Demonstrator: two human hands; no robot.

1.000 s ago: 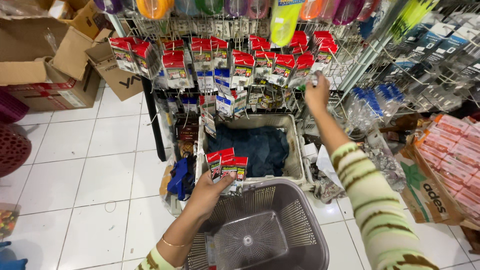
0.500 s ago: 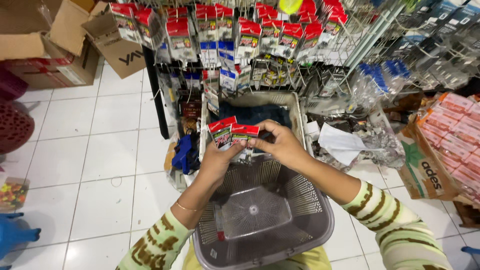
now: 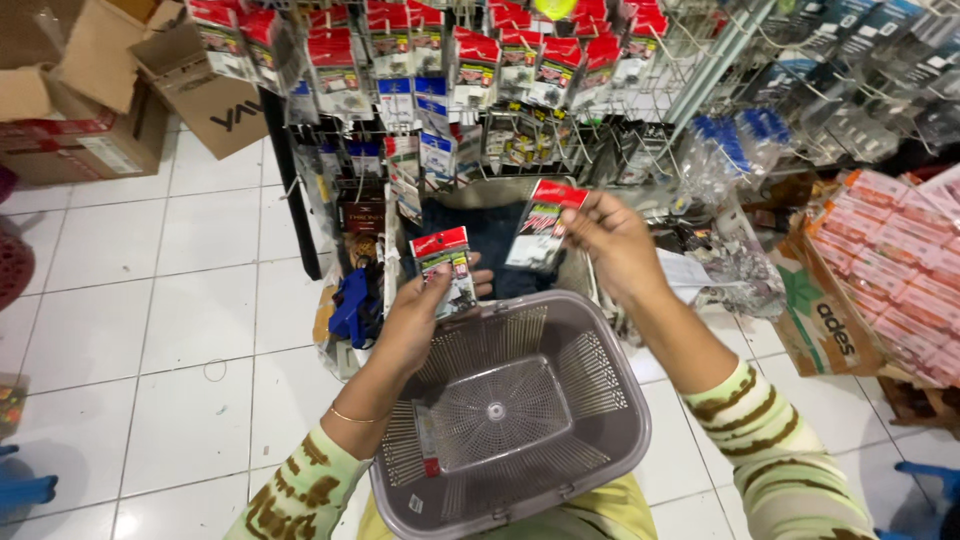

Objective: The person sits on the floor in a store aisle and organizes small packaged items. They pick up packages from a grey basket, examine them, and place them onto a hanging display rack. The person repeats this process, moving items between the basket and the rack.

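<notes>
**Two hands, red-topped packets, a grey basket below**

The left hand [image 3: 415, 315] is gripping a small stack of red-topped packets [image 3: 445, 270], fingers closed around the lower part, holding them just above the far rim of a grey plastic basket [image 3: 590, 390]. The right hand [image 3: 615, 240] is pinching a single red-topped packet [image 3: 545, 225] by its right edge between thumb and fingertips, lifting it a little higher and to the right of the stack, the two lots sitting near each other but not touching. The single packet is hanging tilted, its red top pointing up and to the right.

Both sleeves [image 3: 790, 460] are showing a pale green and brown stripe pattern, and a thin gold bracelet [image 3: 352, 416] is circling the left wrist.

Behind the hands, a wire rack [image 3: 430, 60] is carrying rows of similar red-topped packets on hooks. A white crate [image 3: 395, 255] with dark blue cloth [image 3: 490, 235] inside is standing on the white tiled floor [image 3: 170, 310] under the rack. Cardboard boxes [image 3: 110, 90] are lying open at the upper left, and stacked pink packs [image 3: 890, 250] are sitting at the right.
</notes>
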